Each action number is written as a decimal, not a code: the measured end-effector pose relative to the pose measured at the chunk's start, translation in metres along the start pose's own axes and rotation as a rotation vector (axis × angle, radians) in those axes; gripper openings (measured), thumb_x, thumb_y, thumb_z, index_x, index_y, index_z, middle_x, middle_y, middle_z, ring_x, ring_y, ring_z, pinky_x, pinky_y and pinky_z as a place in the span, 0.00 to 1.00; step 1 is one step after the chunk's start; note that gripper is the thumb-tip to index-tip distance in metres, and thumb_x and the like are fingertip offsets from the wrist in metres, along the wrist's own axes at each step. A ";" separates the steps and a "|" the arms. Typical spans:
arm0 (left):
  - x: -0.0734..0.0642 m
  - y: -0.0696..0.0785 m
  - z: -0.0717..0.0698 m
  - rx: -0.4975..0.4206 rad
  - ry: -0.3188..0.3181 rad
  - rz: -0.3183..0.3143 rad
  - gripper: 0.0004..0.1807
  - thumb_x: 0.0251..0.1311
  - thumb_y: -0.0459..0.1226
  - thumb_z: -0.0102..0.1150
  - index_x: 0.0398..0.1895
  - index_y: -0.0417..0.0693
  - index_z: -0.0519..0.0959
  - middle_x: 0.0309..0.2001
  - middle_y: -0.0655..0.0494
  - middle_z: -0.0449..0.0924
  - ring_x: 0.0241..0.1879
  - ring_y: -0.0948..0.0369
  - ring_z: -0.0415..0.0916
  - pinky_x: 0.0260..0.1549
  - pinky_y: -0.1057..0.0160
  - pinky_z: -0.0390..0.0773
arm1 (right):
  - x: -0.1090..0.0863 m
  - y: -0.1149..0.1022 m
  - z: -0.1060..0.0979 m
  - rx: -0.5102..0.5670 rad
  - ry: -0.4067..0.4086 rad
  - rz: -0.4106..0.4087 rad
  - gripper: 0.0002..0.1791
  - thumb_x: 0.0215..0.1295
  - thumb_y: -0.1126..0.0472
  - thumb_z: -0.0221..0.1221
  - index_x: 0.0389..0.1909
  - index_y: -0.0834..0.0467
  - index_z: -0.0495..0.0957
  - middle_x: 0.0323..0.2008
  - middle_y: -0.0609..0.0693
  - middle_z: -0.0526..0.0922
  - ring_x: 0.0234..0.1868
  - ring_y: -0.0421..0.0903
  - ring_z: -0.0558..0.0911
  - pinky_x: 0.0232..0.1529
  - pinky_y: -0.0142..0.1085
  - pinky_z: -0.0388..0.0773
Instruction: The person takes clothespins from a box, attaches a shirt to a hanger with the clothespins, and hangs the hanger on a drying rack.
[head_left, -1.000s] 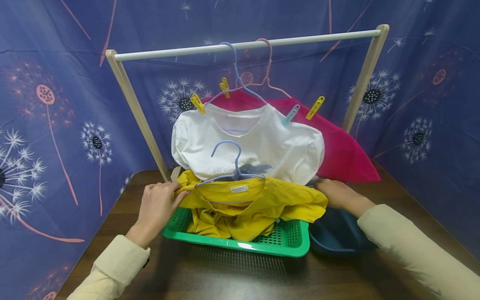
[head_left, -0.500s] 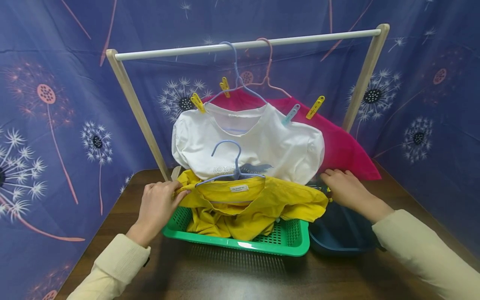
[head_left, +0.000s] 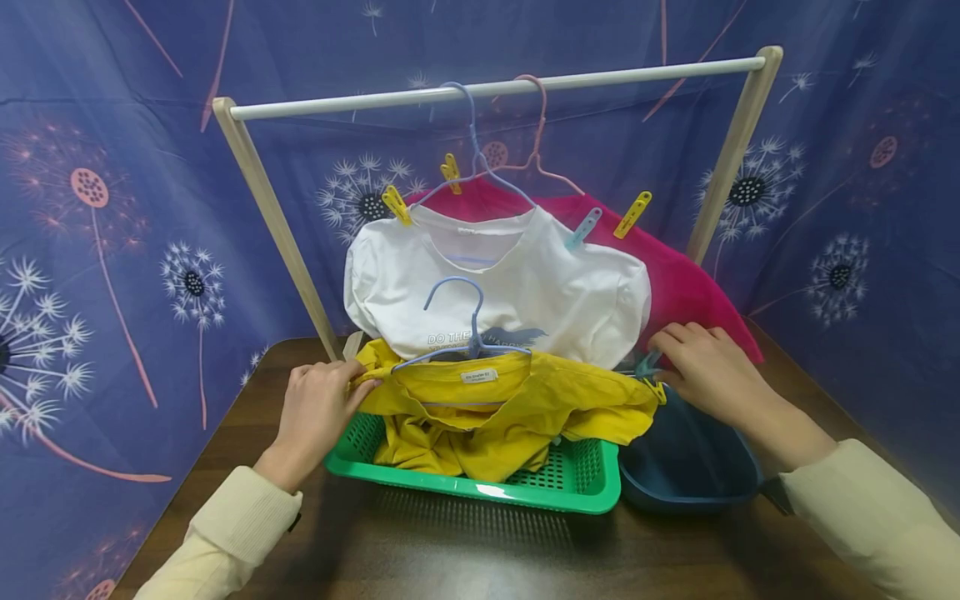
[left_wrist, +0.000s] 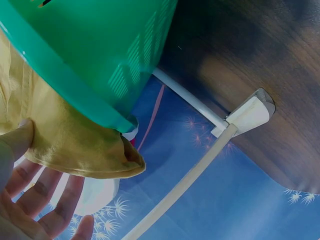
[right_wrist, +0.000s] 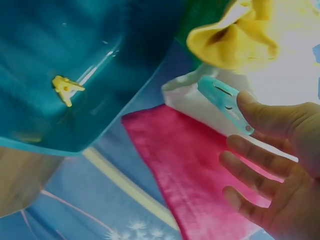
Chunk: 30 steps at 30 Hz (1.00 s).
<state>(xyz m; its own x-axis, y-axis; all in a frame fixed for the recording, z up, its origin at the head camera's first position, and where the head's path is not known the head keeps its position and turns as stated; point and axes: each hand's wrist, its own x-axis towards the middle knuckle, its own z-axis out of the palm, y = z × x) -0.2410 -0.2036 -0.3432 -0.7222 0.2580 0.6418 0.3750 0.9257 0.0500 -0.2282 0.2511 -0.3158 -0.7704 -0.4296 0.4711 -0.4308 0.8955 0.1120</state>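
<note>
My left hand pinches the left shoulder of a yellow T-shirt between thumb and fingers. A blue hanger sits in the shirt's neck, its hook upright. The shirt's lower part lies bunched in a green basket. In the right wrist view, my right hand pinches a light blue clothespin between thumb and index finger. That hand is above the far side of a dark blue bin, close to the shirt's right sleeve but apart from it. A yellow clothespin lies inside the bin.
Behind the basket stands a rack with a white rail and wooden legs. From it hang a white T-shirt and a pink garment, with yellow and light blue clothespins on their shoulders. Everything stands on a brown wooden table.
My right hand has risen and shifted right and outward from behind the shirt's right sleeve; a light blue clothespin now shows in its fingers. The left hand and the yellow T-shirt stay put.
</note>
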 end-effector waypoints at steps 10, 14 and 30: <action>0.000 0.000 0.001 0.010 0.006 0.008 0.13 0.49 0.46 0.65 0.18 0.51 0.73 0.11 0.62 0.67 0.17 0.59 0.70 0.36 0.48 0.69 | 0.000 -0.017 -0.019 0.025 0.197 -0.092 0.22 0.36 0.65 0.72 0.37 0.59 0.77 0.36 0.55 0.80 0.38 0.54 0.75 0.37 0.49 0.70; 0.000 0.000 0.001 0.009 -0.005 0.003 0.13 0.50 0.46 0.64 0.18 0.52 0.73 0.11 0.63 0.67 0.17 0.59 0.70 0.37 0.48 0.69 | 0.003 -0.022 -0.024 0.065 0.269 -0.124 0.23 0.35 0.67 0.72 0.38 0.60 0.75 0.37 0.57 0.80 0.40 0.55 0.75 0.38 0.50 0.70; 0.001 0.001 0.001 0.021 -0.017 -0.003 0.15 0.51 0.46 0.63 0.16 0.52 0.70 0.11 0.63 0.64 0.17 0.59 0.70 0.37 0.48 0.69 | 0.019 -0.040 -0.027 0.207 0.307 -0.140 0.22 0.35 0.69 0.71 0.34 0.60 0.73 0.33 0.54 0.80 0.38 0.52 0.75 0.38 0.45 0.70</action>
<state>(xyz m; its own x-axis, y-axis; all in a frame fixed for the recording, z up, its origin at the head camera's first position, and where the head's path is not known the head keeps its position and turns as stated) -0.2422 -0.2024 -0.3436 -0.7336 0.2594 0.6281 0.3603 0.9322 0.0357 -0.2129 0.2104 -0.2875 -0.5349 -0.4627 0.7070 -0.6314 0.7749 0.0294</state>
